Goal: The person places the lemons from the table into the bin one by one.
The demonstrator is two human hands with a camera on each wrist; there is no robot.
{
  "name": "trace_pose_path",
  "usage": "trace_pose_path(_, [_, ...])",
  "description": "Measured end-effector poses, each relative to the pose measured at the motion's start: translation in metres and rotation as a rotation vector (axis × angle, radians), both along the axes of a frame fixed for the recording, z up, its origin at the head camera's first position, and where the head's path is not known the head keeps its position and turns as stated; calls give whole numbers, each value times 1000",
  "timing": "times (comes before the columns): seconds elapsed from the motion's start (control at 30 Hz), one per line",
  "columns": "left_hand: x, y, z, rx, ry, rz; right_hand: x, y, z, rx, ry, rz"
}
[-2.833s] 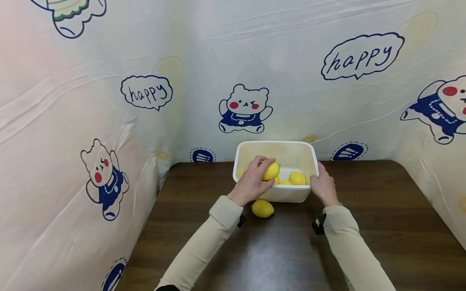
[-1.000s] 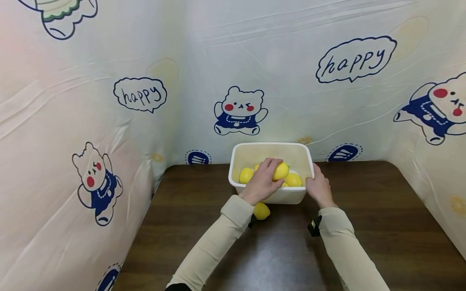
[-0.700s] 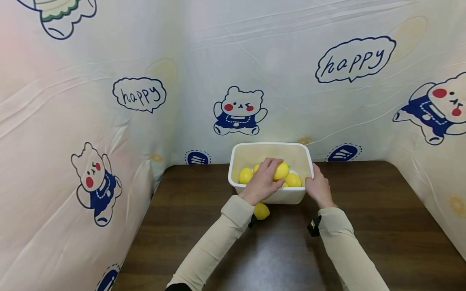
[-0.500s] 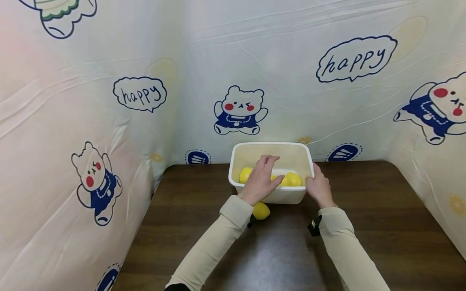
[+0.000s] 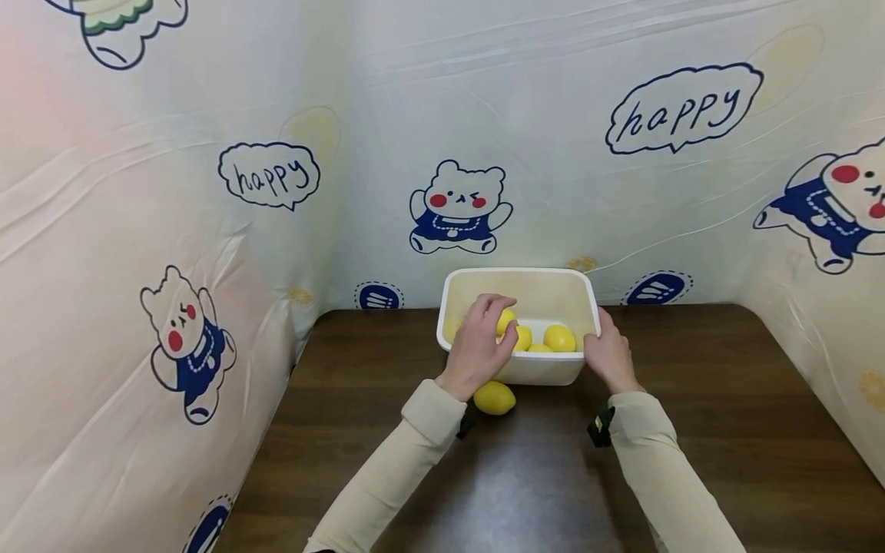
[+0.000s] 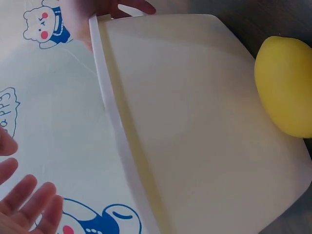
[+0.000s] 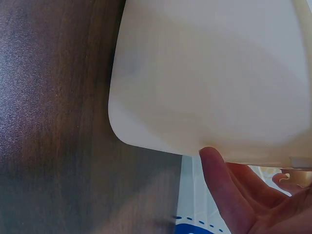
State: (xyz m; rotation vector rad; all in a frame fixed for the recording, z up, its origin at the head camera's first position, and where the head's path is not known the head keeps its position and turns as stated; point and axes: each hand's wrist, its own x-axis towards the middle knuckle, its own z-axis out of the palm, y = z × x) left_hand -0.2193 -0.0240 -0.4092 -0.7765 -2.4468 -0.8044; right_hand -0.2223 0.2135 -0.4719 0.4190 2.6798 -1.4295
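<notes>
A white plastic bin (image 5: 546, 372) stands on the table, with several yellow lemons (image 5: 560, 338) inside it. My left hand (image 5: 477, 342) is over the bin's left front part, thumb and fingers spread apart and holding nothing; in the left wrist view its fingers (image 6: 34, 200) are loosely bent beside the bin's rim. My right hand (image 5: 610, 353) grips the bin's right side at the rim, and the right wrist view has its thumb (image 7: 222, 185) against the outer wall. One loose lemon (image 5: 494, 399) lies on the table close to the bin's front, below my left wrist.
The dark wooden table (image 5: 553, 484) extends around the bin. Behind it hangs a pale printed curtain (image 5: 373, 192), close to the table's back edge, with more curtain at both sides.
My left hand held a lemon inside the bin, carried it rightward and let go of it; it has since moved back left. My right hand has kept its hold on the bin.
</notes>
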Motion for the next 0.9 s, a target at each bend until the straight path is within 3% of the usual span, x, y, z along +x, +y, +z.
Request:
trace_pose_path(0.2, [8, -11, 4, 50, 57, -29, -1, 0, -1, 17, 9, -4])
trace_pose_path(0.4, [15, -23, 3, 38, 79, -60, 0, -1, -1, 20, 8, -7])
trace_pose_path(0.7, [25, -34, -9, -137, 177, -274, 2, -1, 1, 5, 5, -6])
trace_pose_path(0.9, [33, -37, -21, -231, 192, -350, 2, -2, 3, 13, 3, -4])
